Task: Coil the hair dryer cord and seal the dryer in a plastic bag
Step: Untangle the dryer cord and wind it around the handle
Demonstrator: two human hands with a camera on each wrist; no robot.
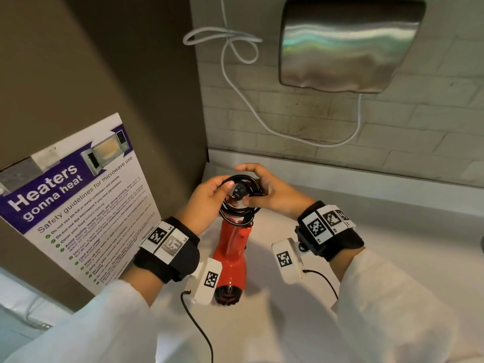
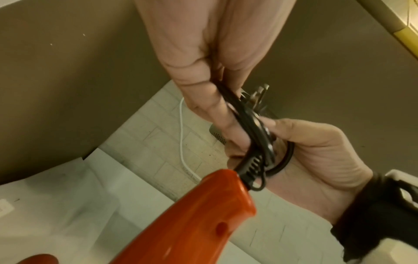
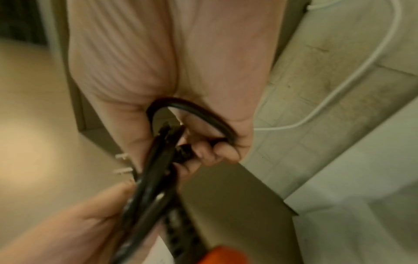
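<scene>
A red hair dryer (image 1: 230, 258) lies below my hands, handle end up toward them, above the white counter (image 1: 392, 244). Its black cord (image 1: 239, 205) is gathered into small loops at the handle end, with the plug (image 1: 238, 191) in the middle. My left hand (image 1: 227, 192) pinches the loops from the left. My right hand (image 1: 251, 187) curls around them from the right. In the left wrist view the cord (image 2: 248, 128) runs between thumb and fingers, with the plug prongs (image 2: 260, 92) sticking out behind. In the right wrist view one cord loop (image 3: 199, 114) crosses my palm.
A steel hand dryer (image 1: 348, 43) hangs on the tiled wall, its white cable (image 1: 235, 82) looping down. A brown panel with a microwave safety poster (image 1: 78, 200) stands at the left. A pale creased sheet (image 2: 68, 196) lies on the counter under the dryer.
</scene>
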